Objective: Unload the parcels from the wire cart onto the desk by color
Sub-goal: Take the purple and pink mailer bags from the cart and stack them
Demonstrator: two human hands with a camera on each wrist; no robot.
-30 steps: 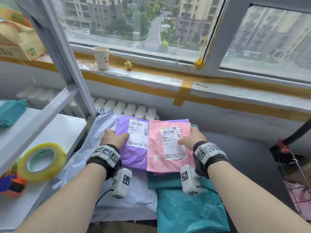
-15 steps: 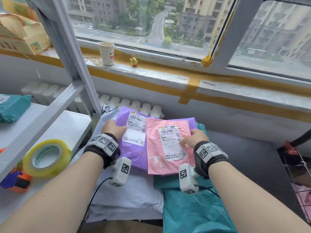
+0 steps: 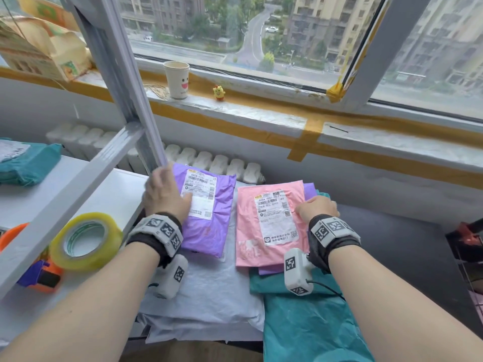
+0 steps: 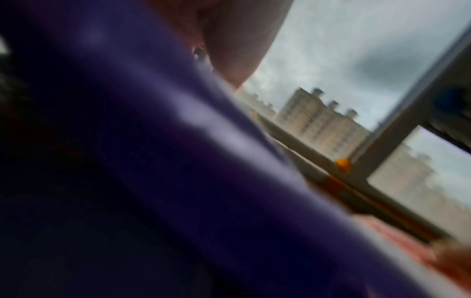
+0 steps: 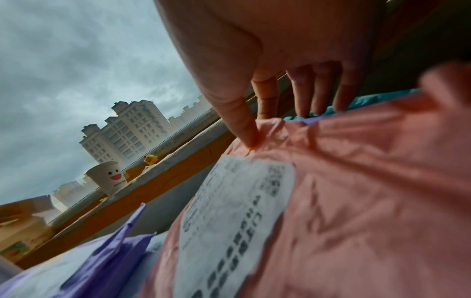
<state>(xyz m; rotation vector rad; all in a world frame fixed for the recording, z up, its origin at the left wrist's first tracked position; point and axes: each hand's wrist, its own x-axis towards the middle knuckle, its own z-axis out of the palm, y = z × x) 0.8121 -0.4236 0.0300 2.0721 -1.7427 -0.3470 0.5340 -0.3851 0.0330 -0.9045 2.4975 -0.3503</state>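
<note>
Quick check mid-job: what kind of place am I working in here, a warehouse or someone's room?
Likely a small parcel-sorting corner in a high-rise flat or office, not a warehouse: labelled mailers like the pink parcel and purple parcel, a tape roll on a white shelf, and a paper cup on the sill overlooking apartment blocks.

**White desk, dark surface and sill**

A white desk (image 3: 112,194) sits at left, carrying a roll of clear tape (image 3: 85,240), an orange and blue tape dispenser (image 3: 39,275) and a teal parcel (image 3: 26,163). Beside it, white mailers (image 3: 209,296) and a teal mailer (image 3: 308,322) lie on a dark surface (image 3: 392,246). The windowsill (image 3: 261,113) holds a smiley paper cup (image 3: 177,79) and a yellow figurine (image 3: 219,92).
</note>
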